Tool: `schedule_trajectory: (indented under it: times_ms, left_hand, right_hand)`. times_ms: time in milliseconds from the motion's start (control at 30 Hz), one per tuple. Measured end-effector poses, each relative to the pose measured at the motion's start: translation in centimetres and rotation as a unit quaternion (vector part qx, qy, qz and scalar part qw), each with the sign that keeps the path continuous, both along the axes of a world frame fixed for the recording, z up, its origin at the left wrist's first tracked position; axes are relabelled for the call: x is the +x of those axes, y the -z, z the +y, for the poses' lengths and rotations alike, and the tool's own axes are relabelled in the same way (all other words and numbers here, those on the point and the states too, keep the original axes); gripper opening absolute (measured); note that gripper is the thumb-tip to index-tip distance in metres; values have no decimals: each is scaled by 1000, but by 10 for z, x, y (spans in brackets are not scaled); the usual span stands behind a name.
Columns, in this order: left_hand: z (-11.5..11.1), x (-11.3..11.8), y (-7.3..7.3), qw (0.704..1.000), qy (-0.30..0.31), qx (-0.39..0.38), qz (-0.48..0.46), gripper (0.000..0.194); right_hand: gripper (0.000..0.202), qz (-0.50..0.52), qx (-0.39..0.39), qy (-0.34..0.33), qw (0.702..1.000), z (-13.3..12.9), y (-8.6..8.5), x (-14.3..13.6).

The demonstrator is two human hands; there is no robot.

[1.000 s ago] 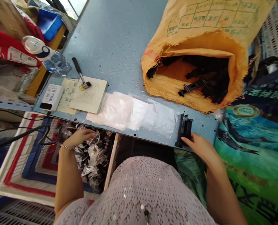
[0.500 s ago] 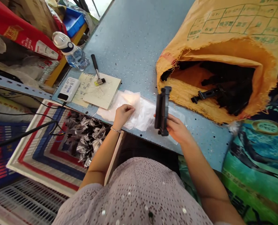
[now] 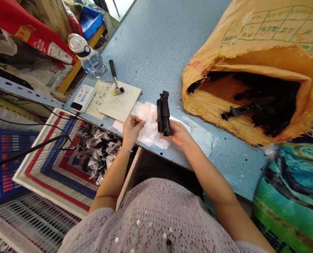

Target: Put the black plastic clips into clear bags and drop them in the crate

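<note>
My right hand (image 3: 181, 133) is closed around a long black plastic part (image 3: 163, 114), a bracket-like piece with a wider block at each end. It holds the part raised above a spread of thin, clear plastic bags (image 3: 156, 137) near the table's front edge. Left of the part, my left hand (image 3: 132, 130) is closed in a pinch at the edge of a plastic bag (image 3: 145, 109); its fingertips partly hide the film. A small gap separates the part from my left fingertips.
On the right, an open yellow woven sack (image 3: 211, 105) holds several black parts (image 3: 240, 110). A hammer (image 3: 114, 75) lies on cardboard (image 3: 124, 102), near a white device (image 3: 83, 98) and a water bottle (image 3: 89, 58). A crate (image 3: 58, 175) with bagged pieces (image 3: 98, 151) stands below left.
My right hand has carried the black part leftward, over the bags and closer to my left hand. The left hand has shifted slightly left, still pinched. The whole view has shifted a little.
</note>
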State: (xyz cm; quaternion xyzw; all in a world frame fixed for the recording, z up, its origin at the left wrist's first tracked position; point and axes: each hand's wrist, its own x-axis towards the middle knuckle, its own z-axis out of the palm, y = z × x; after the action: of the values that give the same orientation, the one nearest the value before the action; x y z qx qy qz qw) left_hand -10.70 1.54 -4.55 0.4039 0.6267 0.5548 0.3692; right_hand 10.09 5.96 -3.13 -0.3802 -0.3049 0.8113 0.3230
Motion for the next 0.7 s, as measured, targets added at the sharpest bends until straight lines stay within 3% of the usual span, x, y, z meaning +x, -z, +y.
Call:
schedule_trajectory:
  times_ms: [100, 167, 267, 333, 400, 467, 533, 600, 700]
  left_hand:
    - [2, 10, 2, 999, 33, 18, -19, 30]
    - [0, 9, 1, 999, 42, 31, -15, 26]
    - [-7, -5, -5, 990, 54, 47, 118, 8]
    - [-10, -15, -8, 963, 73, 43, 255, 26]
    - [-10, -21, -10, 937, 93, 30, 335, 44]
    - [-7, -22, -11, 933, 106, 23, 342, 53]
    - [-5, -22, -12, 940, 116, 31, 319, 57]
    - [-8, -20, -12, 944, 122, 49, 303, 60]
    - [-22, -10, -12, 929, 146, 103, 325, 65]
  right_hand:
    - [34, 23, -3, -38, 999, -2, -5, -12]
    - [37, 12, -14, -29, 999, 0, -3, -19]
    - [39, -15, -28, -8, 999, 3, 5, -18]
    - [36, -38, -9, -3, 999, 3, 10, -11]
    - [31, -82, 59, 14, 995, -2, 10, -1]
    - [30, -121, 135, -3, 983, -8, 6, 10]
    - [33, -127, 161, -77, 976, -15, 0, 21]
    - [37, -98, 116, -146, 977, -19, -1, 27]
    - [60, -41, -1, -159, 986, -18, 7, 23]
